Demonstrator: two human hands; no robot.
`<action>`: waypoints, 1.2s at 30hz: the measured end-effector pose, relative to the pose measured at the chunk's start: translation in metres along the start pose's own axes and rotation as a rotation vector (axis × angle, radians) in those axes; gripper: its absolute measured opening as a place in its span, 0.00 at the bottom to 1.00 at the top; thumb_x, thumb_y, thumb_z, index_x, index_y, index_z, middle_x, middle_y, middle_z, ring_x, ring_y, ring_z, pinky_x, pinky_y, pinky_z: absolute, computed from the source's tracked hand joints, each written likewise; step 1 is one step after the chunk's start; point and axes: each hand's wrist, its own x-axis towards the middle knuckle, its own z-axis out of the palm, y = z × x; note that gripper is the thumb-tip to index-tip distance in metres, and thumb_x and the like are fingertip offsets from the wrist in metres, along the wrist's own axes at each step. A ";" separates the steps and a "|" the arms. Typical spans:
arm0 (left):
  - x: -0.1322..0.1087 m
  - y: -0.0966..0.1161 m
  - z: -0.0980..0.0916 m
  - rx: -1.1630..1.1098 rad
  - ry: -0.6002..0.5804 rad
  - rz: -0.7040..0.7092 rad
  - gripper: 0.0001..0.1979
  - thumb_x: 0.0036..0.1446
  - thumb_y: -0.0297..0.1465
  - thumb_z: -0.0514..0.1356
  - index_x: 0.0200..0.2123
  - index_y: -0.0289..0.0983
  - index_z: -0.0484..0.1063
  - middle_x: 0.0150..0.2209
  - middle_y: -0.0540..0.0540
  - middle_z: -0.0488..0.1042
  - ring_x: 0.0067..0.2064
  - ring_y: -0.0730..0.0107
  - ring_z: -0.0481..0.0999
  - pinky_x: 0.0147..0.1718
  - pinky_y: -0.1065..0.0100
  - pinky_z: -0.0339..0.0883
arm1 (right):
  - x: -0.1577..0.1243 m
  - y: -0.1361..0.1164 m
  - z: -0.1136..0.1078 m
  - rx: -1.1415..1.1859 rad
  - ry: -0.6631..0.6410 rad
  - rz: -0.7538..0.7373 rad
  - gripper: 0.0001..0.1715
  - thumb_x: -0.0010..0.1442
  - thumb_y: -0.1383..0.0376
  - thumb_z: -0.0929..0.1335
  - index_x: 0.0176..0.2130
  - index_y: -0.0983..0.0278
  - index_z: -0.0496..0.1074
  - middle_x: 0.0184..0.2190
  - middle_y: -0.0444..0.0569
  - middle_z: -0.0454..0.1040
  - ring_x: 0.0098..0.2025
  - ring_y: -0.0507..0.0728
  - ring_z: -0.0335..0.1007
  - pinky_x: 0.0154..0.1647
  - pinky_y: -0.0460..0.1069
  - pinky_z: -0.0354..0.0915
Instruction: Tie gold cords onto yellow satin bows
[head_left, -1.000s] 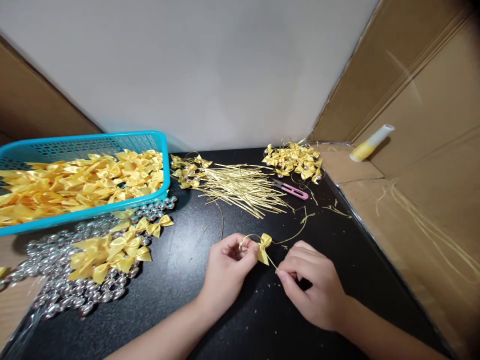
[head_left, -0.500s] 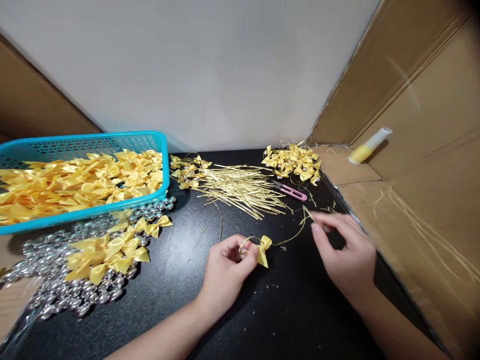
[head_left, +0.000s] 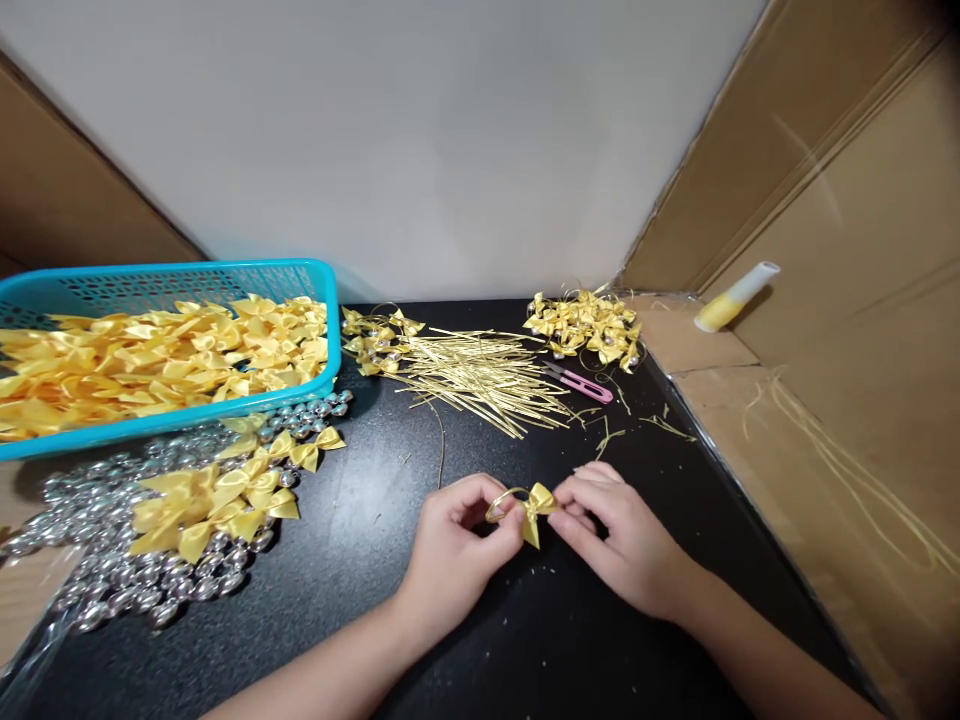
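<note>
My left hand (head_left: 457,545) pinches a small yellow satin bow (head_left: 538,505) with a gold cord loop (head_left: 504,500) just above the black tabletop (head_left: 360,560). From the other side my right hand (head_left: 622,535) meets it, fingers closed on the bow's right side. Both hands sit at the front middle of the table, touching the same bow.
A turquoise basket (head_left: 225,275) full of yellow bows stands at the left. Silver beads (head_left: 97,585) and loose bows (head_left: 217,495) lie in front of it. Gold cord pieces (head_left: 480,370), pink snips (head_left: 581,382) and finished bows (head_left: 589,322) lie behind. Cardboard walls (head_left: 847,330) bound the right, with a yellow-white tube (head_left: 735,297).
My right hand pulled the gold cord out to the right, then came back to the bow. The long cord tail no longer trails from the bow. The left hand barely moved.
</note>
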 end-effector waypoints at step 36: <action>-0.003 -0.006 0.003 0.118 -0.023 0.123 0.07 0.52 0.26 0.60 0.23 0.36 0.70 0.24 0.48 0.73 0.27 0.71 0.71 0.28 0.71 0.65 | -0.006 -0.015 0.002 0.272 0.309 -0.004 0.26 0.55 0.74 0.68 0.21 0.60 0.46 0.29 0.47 0.81 0.27 0.54 0.77 0.26 0.45 0.69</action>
